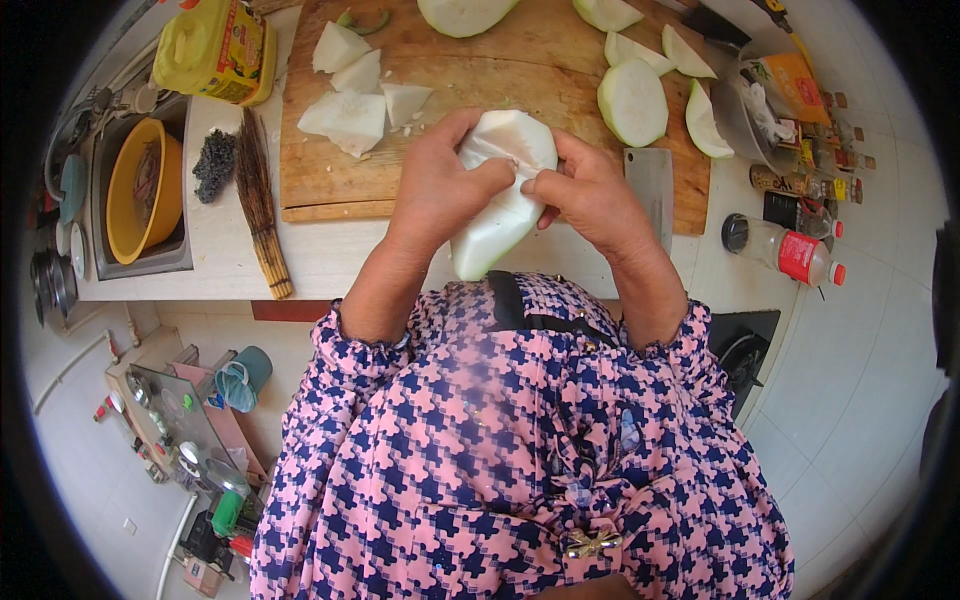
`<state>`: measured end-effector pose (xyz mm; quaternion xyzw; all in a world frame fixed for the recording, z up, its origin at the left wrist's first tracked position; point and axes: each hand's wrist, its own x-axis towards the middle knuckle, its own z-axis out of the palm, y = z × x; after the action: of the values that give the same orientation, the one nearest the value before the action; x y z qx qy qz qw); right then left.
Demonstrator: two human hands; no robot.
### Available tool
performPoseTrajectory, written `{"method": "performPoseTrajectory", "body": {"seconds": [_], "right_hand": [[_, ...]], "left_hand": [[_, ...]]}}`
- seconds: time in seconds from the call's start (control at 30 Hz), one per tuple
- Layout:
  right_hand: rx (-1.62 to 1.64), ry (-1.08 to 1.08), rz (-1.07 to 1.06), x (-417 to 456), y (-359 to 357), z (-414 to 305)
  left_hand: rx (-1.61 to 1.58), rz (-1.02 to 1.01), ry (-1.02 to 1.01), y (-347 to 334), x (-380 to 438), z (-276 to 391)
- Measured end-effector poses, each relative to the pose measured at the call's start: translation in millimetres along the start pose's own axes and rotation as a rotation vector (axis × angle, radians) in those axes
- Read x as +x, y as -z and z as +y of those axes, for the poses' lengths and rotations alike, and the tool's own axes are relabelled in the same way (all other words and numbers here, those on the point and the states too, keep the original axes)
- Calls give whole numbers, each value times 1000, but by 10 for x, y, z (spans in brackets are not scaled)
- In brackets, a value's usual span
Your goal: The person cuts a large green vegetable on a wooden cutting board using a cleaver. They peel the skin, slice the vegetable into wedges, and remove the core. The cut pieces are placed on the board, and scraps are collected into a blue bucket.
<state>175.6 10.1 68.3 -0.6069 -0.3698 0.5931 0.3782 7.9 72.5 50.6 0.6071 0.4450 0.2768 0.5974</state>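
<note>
Between my two hands is a large wedge of pale gourd (pixel 491 229), possibly winter melon, raised over the near edge of the wooden cutting board (pixel 495 71). My left hand (pixel 450 176) grips its left side, the thumb pressed to the pithy middle. On its right side, the thumb and fingers of my right hand (pixel 581 176) pinch at that same soft core. A cleaver (pixel 649 195) lies flat at the board's right front, close to my right wrist. Several white chunks (pixel 345 120) with scattered seeds lie on the board's left. Green-skinned pieces (pixel 634 101) rest on the right.
At left, a sink (pixel 187 259) holds a yellow basin (pixel 124 225). A bundled brush (pixel 259 202), a dark scouring pad (pixel 215 165) and a yellow jug (pixel 214 52) stand or lie beside the board. To the right are a metal bowl (pixel 739 131), bottles (pixel 784 251) and a stove (pixel 742 352).
</note>
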Motion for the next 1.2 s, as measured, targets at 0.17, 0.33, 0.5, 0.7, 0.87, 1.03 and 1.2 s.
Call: {"method": "performPoseTrajectory", "body": {"seconds": [0.17,0.33,0.5,0.7,0.87,1.03,1.2], "right_hand": [[31,-49,-43,-12,20,-22],[106,-59,20,-27,48,-59],[218,-73,-23,-16,103,-37],[255,-44,9,-23,78,-52],[296,-5,43,-34,37,-85],[317,47,79,-43,-23,-84],[319,65,125,-63,-41,-74]], "left_hand": [[-172,-15,46,45,11,-72],[-403,195,46,252,57,-169],[-345,232,70,297,37,-122],[-469,19,127,254,-165,-68],[-420,-107,69,86,-340,252],[-292,-20,13,4,-400,261],[-221,-12,-46,-33,-455,307]]}}
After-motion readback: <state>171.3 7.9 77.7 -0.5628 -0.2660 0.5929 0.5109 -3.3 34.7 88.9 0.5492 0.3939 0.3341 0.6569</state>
